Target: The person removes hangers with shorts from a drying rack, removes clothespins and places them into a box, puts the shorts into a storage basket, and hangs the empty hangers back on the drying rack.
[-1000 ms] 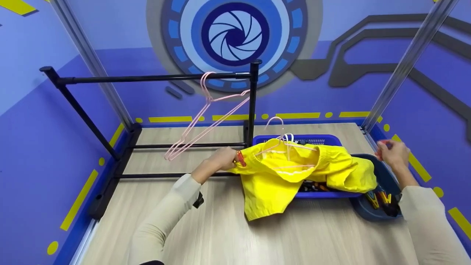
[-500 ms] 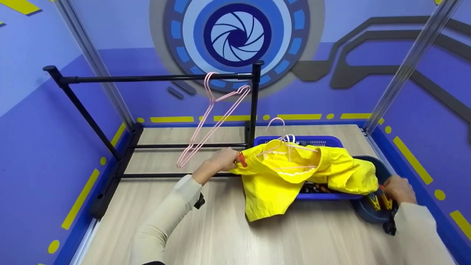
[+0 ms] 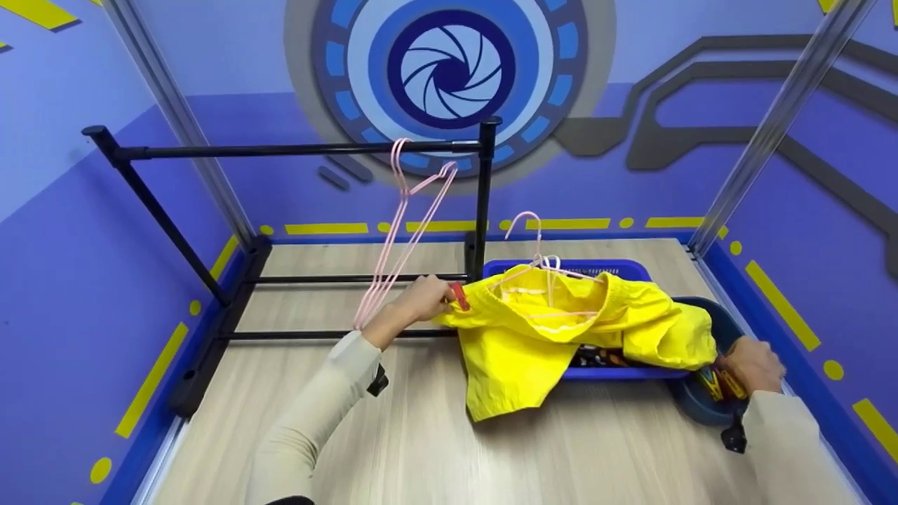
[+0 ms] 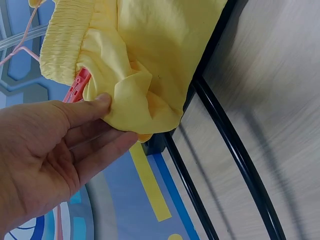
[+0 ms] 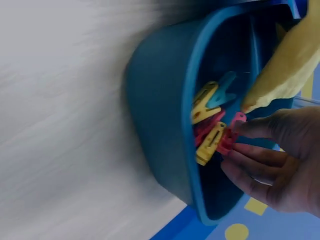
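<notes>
Yellow shorts [image 3: 515,372] with an elastic waistband lie partly over a purple basket. A pink hanger [image 3: 539,242] is inside their waist, its hook standing up. My left hand [image 3: 421,300] pinches the cloth at the left side between thumb and fingers. Beside those fingertips, a red clothespin [image 4: 77,86] is clipped at the waistband. Over at the right, my right hand [image 3: 756,365] reaches into a dark teal bin [image 5: 157,110]. Its thumb and fingers pinch a pink-red clothespin [image 5: 227,141]. Yellow clothespins [image 5: 212,142] and a blue one [image 5: 222,90] lie next to it.
A black clothes rack [image 3: 280,149] stands at the left, with pink hangers [image 3: 382,273] hanging from its top rail. The purple basket [image 3: 624,269] holds dark items partly covered by the shorts. Printed blue walls and metal posts [image 3: 765,119] enclose the table.
My right hand has come down into the teal bin from above it, where something red showed at its fingertips. The hangers on the rail have swung. My left hand keeps its grip on the shorts.
</notes>
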